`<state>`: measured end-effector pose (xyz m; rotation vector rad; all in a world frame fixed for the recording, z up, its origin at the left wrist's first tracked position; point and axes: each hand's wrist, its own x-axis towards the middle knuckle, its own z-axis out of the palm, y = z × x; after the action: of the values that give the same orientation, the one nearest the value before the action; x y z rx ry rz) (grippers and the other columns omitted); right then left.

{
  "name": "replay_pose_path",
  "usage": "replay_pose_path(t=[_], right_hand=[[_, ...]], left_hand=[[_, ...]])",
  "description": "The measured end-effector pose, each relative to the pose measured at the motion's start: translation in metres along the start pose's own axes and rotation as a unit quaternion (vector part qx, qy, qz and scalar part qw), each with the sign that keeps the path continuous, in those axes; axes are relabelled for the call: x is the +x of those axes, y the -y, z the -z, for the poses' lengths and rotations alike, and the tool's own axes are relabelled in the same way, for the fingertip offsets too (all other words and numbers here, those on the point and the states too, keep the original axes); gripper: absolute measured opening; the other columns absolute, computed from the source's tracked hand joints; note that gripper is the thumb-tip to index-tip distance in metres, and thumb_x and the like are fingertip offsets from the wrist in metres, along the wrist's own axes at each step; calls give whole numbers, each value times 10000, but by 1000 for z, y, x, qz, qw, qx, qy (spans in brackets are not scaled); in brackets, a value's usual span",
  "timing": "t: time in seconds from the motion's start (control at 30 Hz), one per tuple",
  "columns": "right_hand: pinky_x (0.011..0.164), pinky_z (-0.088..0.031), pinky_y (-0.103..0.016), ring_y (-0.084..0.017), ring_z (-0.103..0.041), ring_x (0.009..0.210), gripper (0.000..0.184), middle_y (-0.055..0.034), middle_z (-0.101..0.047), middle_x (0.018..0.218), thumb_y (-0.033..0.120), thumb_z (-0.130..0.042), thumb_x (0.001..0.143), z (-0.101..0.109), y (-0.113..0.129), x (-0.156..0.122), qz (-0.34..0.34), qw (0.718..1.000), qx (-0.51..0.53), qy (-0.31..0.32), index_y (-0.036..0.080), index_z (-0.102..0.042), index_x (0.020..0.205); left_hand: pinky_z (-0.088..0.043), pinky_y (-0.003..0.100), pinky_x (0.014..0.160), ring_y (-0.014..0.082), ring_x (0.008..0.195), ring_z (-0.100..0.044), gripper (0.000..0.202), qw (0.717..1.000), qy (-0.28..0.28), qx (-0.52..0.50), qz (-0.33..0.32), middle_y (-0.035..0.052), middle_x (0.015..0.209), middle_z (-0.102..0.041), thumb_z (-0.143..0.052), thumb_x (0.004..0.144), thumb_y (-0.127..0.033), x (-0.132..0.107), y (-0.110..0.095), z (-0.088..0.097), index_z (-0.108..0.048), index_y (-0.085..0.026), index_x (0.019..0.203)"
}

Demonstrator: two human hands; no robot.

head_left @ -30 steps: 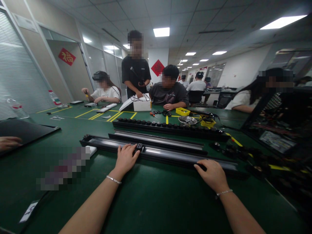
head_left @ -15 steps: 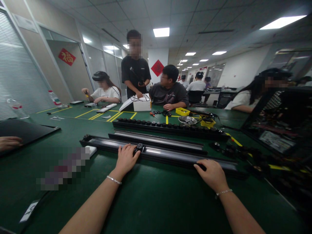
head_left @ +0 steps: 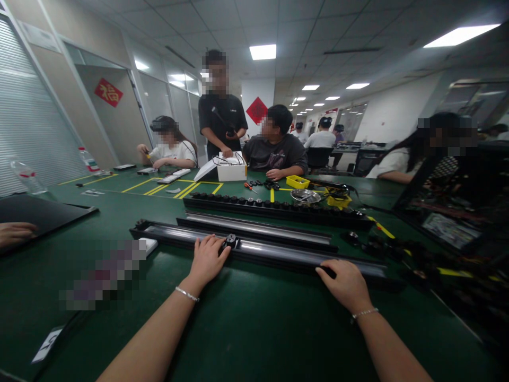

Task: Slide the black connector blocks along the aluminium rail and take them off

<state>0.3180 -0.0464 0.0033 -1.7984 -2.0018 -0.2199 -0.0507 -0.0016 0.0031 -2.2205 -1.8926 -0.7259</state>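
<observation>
A long black channel (head_left: 286, 261) with a shiny metallic inside lies across the table before me. A small black block (head_left: 231, 241) with a round top sits in it, left of the middle. My left hand (head_left: 207, 258) is closed at the block's left side, thumb against it and fingers over the channel; the fingertips are partly hidden. Further right, my right hand (head_left: 345, 281) grips the near wall of the channel with thumb and bent fingers. Right behind lies a shorter black channel (head_left: 258, 229), also shiny inside.
Beyond the channels stands a long row of small black parts (head_left: 278, 208). A metal dish (head_left: 306, 196), a yellow tray (head_left: 298, 182) and a white box (head_left: 231, 171) are farther back. Black parts lie at right; another person's hand (head_left: 18, 232) is at far left. Several people are around the table.
The small black block has slid slightly right along the channel, and my left hand has shifted right with it. My right hand has stayed in place.
</observation>
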Motion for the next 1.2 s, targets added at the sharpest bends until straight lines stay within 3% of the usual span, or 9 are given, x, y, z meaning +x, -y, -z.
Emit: replay_pose_path(t=[1.2], right_hand=[[828,-392,-392,-232,-609,846,312,-56,-689,837,424,-464,804,1,2,0,4,1000,3,-2,193,-673,820]], left_hand=[[-192,526,1053,267,1191,-425,402,1000,21,-3,-12,70,1117,-609,-380,881,-442,-1,-8,0,-580,-232,1160]])
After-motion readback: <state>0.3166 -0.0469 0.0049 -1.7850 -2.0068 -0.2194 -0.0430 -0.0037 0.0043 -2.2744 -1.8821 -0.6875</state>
